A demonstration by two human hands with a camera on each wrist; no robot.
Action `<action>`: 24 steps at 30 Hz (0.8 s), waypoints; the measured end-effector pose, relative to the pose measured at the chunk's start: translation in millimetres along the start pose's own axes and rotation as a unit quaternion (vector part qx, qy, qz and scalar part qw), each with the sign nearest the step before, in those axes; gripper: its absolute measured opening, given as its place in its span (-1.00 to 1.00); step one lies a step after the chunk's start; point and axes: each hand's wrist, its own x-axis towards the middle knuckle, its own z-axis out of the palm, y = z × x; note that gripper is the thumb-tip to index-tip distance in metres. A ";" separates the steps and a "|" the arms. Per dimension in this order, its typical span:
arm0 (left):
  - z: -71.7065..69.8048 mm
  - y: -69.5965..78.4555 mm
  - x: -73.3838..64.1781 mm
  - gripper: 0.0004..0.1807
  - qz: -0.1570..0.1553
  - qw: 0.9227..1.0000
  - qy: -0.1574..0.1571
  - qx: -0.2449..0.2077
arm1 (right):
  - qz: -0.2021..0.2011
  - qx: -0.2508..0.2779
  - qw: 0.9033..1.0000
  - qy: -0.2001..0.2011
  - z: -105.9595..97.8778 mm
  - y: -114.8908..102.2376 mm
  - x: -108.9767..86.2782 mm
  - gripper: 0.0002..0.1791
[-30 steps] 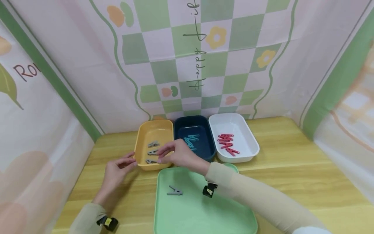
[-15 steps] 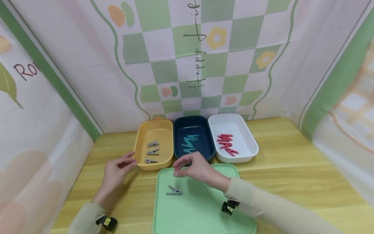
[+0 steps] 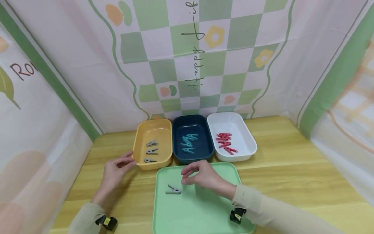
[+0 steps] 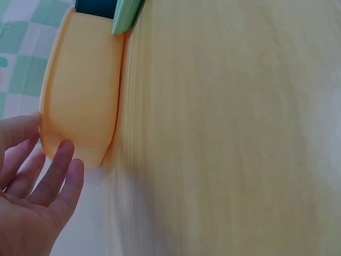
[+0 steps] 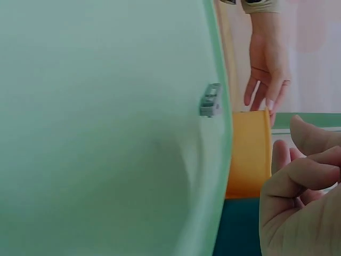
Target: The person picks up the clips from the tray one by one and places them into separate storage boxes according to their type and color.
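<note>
My left hand (image 3: 114, 174) touches the left wall of the yellow tray (image 3: 139, 136) with relaxed fingers; in the left wrist view, fingertips (image 4: 65, 149) lie against its end. Over the green tray (image 3: 201, 211) hovers my right hand (image 3: 205, 177), loosely bent and holding nothing. Just left of its fingertips, a grey clothespin (image 3: 174, 189) lies on the green tray. In the right wrist view that clothespin (image 5: 211, 100) lies near the tray's edge. Inside the yellow tray are 3 more grey clothespins, the middle clothespin (image 3: 152, 151) among them.
Beside the yellow tray stands a dark blue tray (image 3: 193, 121) with several teal clothespins (image 3: 189, 143). A white tray (image 3: 245, 143) with several red clothespins (image 3: 225, 143) adjoins it on the right. All stand on a wooden table (image 3: 292, 162) against a printed cloth (image 3: 187, 65).
My right hand has moved from above the yellow tray's clothespins rightward and nearer, to over the green tray beside the grey clothespin. My left hand has stayed at the yellow tray.
</note>
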 end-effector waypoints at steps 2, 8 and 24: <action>-0.3 0.2 0.3 -0.79 0.002 1.000 0.000 -0.001 | 0.000 0.000 1.000 0.006 1.4 3.8 -0.1 -0.69; -0.8 -0.2 0.7 -0.80 0.000 1.000 -0.003 -0.005 | -0.002 -0.014 1.000 0.023 7.1 11.5 -2.7 -0.63; -2.0 -1.2 1.0 -0.77 0.001 1.000 -0.006 0.004 | -0.014 -0.063 0.998 0.026 29.0 18.3 2.7 -0.52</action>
